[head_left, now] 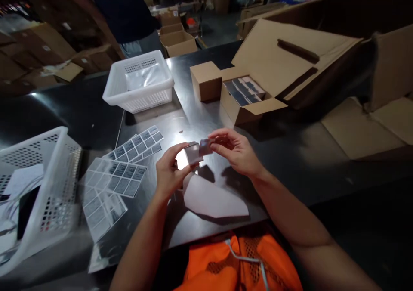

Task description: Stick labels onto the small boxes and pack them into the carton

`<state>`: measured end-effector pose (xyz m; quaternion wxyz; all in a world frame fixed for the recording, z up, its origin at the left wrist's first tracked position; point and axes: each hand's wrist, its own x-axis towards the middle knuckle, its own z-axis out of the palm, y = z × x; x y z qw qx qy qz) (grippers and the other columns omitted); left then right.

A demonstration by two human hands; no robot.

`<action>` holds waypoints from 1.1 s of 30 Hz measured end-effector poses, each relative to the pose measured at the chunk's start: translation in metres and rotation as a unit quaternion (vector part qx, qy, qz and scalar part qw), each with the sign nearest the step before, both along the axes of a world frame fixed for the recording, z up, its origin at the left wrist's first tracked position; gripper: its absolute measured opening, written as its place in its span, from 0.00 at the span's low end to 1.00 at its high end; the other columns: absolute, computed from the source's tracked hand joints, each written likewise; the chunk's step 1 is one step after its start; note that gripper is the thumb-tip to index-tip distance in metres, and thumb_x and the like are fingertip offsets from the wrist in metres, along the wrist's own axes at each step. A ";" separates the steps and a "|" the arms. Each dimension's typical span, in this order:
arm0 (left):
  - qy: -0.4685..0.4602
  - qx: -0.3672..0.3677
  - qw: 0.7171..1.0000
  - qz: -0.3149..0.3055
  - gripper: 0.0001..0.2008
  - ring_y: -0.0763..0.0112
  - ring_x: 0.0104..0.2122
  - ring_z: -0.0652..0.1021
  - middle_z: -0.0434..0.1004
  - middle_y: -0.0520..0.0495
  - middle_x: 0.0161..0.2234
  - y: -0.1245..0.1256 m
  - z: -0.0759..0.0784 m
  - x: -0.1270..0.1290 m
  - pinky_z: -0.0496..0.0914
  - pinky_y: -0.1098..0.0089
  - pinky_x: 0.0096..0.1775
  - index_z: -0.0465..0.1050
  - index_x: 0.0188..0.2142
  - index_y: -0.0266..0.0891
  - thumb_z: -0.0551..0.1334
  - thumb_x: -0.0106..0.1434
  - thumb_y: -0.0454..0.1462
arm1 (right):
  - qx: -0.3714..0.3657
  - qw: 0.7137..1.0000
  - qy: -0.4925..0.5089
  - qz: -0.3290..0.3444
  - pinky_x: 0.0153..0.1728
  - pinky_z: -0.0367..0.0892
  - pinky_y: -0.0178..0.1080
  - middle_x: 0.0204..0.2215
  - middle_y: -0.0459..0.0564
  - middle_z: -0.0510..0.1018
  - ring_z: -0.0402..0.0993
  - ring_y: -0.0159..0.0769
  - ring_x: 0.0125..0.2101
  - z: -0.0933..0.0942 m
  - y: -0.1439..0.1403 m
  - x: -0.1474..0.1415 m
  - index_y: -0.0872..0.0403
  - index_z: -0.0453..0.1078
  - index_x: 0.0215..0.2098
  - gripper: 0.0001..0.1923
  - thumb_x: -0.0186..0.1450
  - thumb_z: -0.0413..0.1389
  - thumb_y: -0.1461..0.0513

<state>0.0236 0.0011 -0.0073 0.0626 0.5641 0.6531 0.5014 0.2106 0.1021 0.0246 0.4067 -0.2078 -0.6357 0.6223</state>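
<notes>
My left hand (171, 168) is closed around a small white box (192, 154), fingers on its top edge and thumb underneath. Between the thumb and fingers of my right hand (237, 151) is a small dark sticker (205, 147), its edge right beside the box. Whether the sticker touches the box I cannot tell. Below both hands, a curled sheet of white paper (214, 196) lies on the metal table. Several sheets of printed labels (124, 179) are fanned out left of my left hand.
An open carton (240, 114) holding dark-topped small boxes stands beyond my hands, next to a closed carton (206, 82). White plastic baskets stand at the back (148, 99) and at the left (56, 196). Large open cardboard (290, 54) leans at right. A person (121, 11) stands across the table.
</notes>
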 end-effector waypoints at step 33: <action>0.069 0.016 0.997 -0.013 0.23 0.67 0.36 0.80 0.82 0.45 0.46 -0.004 0.001 0.010 0.74 0.71 0.31 0.78 0.49 0.44 0.74 0.54 0.43 | -0.075 0.992 -0.101 -0.009 0.40 0.74 0.41 0.27 0.39 0.77 0.79 0.36 0.37 -0.005 -0.008 -0.005 0.50 0.59 0.53 0.31 0.55 0.68 0.60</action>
